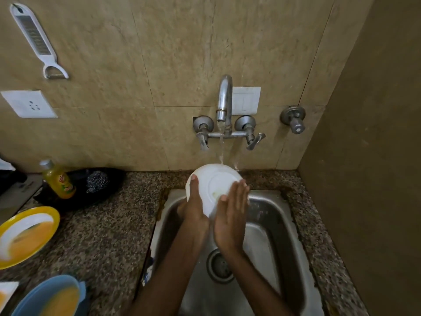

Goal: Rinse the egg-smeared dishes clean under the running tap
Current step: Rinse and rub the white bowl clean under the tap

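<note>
Water [221, 147] is falling from the curved chrome tap [224, 99] onto the round white dish [216, 179], which I am tilting over the stainless steel sink [273, 224]. My left hand [193, 208] is gripping its left rim, thumb on the face; my right hand [232, 215] is pressing straight fingers flat on a yellow smear [215, 193]. I am judging the rinse half done: next, rubbing that smear off. The egg-smeared round yellow plate [27, 236] and blue dish [50, 297] are waiting on the granite counter [102, 224], left; the basin is giving room below, the wall [182, 65] crowding behind.
</note>
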